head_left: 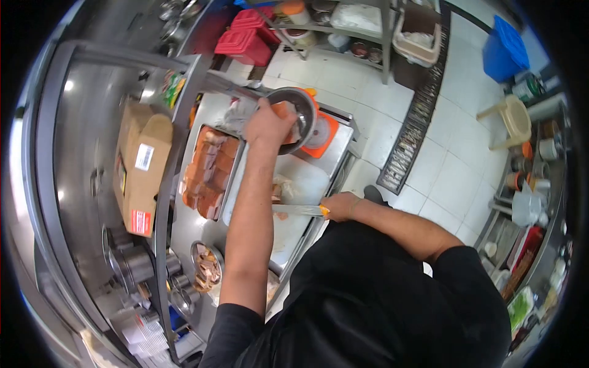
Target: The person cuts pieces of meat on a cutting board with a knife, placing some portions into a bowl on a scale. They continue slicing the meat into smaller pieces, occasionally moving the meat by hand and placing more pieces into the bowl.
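Observation:
My left hand (268, 124) is over a round metal bowl (310, 116) at the upper middle, its fingers closed on an orange-and-pale piece of meat or fish (284, 111). In my right hand (340, 206) is a knife (297, 210) with a yellow handle. Its blade lies across a white cutting board (313, 176), next to a pale chunk and small scraps. Left of the board, a metal tray (228, 178) holds several orange-brown blocks of similar food. A round bowl of cut pieces (207, 266) stands nearer my body, partly behind my left forearm.
An orange-framed device, perhaps a scale (320, 134), sits beside the metal bowl. A cardboard box (145, 159) and metal pots (131, 268) are on the shelving at left. Behind are red bins (244, 46), a floor drain grate (410, 132) and a plastic stool (512, 119).

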